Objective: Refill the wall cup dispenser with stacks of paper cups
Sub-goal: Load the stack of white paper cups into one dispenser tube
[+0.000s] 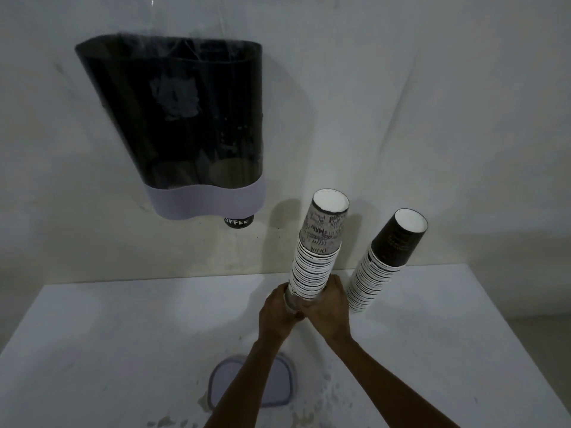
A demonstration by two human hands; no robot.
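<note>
Both hands, left hand [276, 307] and right hand [328, 304], have a tight grip round the foot of 1 tall stack of paper cups [318, 257], raised off the white table [108, 329]. A 2nd stack [380, 267] stands beside it. Next, I'd guess, it must be lifted into the open top of the dark, glossy wall dispenser [185, 118], whose grey lid [251, 383] lies on the table.

A white table [108, 350] stood against the wall. On it rested a tall stack of paper cups [375, 273], and near the front edge lay a grey lid [278, 384].
</note>
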